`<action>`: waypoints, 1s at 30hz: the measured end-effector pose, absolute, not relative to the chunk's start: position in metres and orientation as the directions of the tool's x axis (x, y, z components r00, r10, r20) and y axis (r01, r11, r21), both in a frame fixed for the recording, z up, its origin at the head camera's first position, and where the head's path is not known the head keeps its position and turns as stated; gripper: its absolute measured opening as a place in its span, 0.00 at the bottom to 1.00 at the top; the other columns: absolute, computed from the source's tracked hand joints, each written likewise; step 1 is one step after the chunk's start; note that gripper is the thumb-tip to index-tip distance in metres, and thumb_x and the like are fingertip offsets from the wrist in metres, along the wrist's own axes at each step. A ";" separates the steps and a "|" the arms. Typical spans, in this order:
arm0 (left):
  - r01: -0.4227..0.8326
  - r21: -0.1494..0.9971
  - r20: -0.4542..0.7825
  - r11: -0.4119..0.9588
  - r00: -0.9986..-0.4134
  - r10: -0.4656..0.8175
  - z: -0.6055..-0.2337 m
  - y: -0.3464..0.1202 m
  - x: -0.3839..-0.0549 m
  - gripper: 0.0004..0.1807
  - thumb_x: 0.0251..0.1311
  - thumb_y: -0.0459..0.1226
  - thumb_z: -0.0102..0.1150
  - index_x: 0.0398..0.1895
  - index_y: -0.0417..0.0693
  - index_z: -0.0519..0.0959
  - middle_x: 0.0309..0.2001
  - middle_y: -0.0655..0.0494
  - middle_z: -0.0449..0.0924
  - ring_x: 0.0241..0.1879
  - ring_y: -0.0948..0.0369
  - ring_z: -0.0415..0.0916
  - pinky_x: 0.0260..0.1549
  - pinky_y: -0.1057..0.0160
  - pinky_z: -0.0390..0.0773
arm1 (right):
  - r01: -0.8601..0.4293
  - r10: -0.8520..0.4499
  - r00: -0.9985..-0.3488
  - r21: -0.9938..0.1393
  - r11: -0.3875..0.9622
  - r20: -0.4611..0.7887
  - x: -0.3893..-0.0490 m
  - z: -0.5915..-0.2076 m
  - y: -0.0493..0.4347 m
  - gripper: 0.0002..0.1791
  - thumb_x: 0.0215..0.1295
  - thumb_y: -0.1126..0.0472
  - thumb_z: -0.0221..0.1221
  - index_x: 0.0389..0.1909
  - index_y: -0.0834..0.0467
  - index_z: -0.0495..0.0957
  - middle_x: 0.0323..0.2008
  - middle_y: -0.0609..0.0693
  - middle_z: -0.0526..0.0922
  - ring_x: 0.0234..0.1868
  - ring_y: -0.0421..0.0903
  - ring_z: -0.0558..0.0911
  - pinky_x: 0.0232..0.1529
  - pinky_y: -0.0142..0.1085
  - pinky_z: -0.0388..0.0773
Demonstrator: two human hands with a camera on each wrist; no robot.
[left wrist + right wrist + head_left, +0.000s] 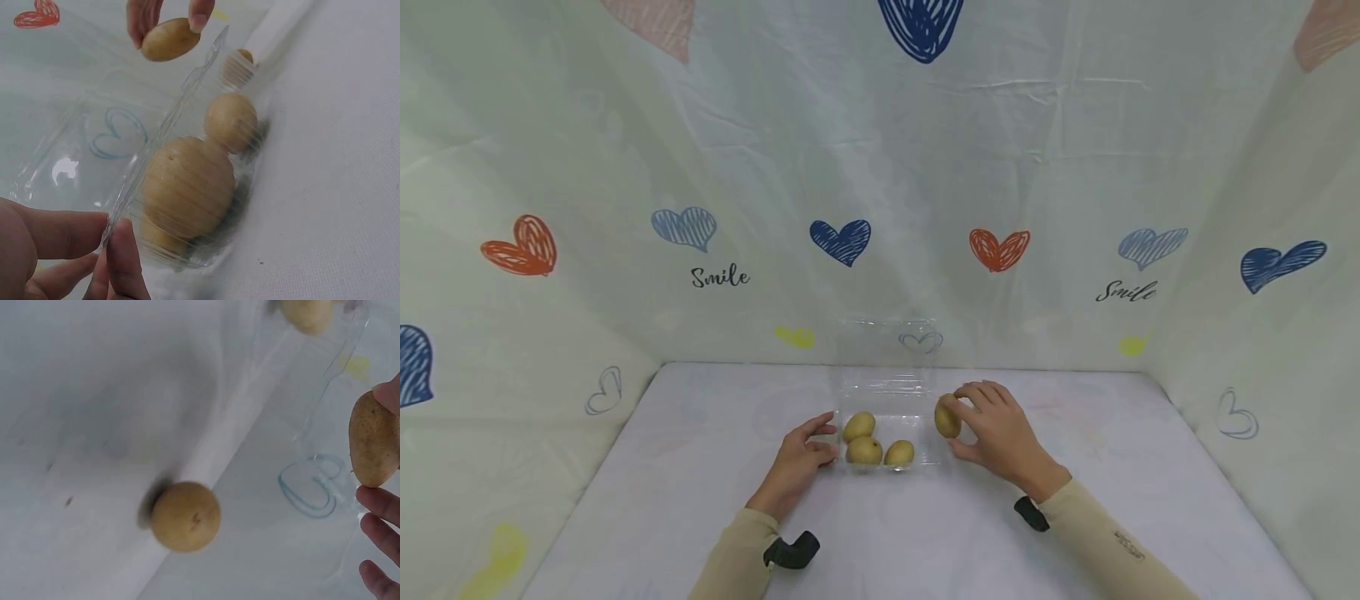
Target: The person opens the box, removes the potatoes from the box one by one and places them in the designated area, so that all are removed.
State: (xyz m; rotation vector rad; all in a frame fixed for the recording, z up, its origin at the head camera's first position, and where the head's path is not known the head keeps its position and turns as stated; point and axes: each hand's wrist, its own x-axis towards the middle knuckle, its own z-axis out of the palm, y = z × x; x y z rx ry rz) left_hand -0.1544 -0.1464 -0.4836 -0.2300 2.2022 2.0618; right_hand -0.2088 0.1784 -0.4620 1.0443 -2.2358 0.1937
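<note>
A clear plastic clamshell box (pixel 897 423) sits on the table with its lid (pixel 872 358) raised at the back. Three potatoes lie inside: one behind (pixel 859 426), one front left (pixel 864 451) and one front right (pixel 899 453). My left hand (pixel 793 467) pinches the box's left rim between thumb and fingers, as the left wrist view shows. Just above the box's right side, my right hand (pixel 1003 437) holds another potato (pixel 947 422) by its ends, tilted upright. A further potato (pixel 186 517) rests on the table near the right hand; that hand hides it in the head view.
The white table (pixel 685 467) ends at a hanging cloth (pixel 775 167) printed with hearts, which also closes off both sides. The raised lid stands close to the cloth at the back.
</note>
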 end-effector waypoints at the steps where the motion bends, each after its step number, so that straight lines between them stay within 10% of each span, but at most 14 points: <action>1: -0.189 0.980 -0.188 0.064 -0.982 -0.032 -0.484 -0.146 -0.154 0.34 0.63 0.17 0.59 0.74 0.30 0.68 0.62 0.34 0.74 0.37 0.61 0.77 0.40 0.63 0.82 | -0.726 -0.628 -0.470 0.133 0.675 0.621 -0.209 -0.463 0.182 0.32 0.40 0.54 0.81 0.50 0.52 0.83 0.44 0.51 0.83 0.48 0.53 0.82 0.57 0.52 0.81; 30: -0.198 0.977 -0.196 0.079 -0.980 -0.026 -0.485 -0.148 -0.155 0.35 0.64 0.18 0.59 0.75 0.32 0.68 0.63 0.35 0.74 0.38 0.61 0.77 0.41 0.62 0.82 | -0.616 -0.536 -0.601 0.083 0.783 0.593 -0.221 -0.483 0.260 0.31 0.43 0.54 0.80 0.51 0.58 0.86 0.43 0.56 0.84 0.48 0.61 0.81 0.54 0.58 0.78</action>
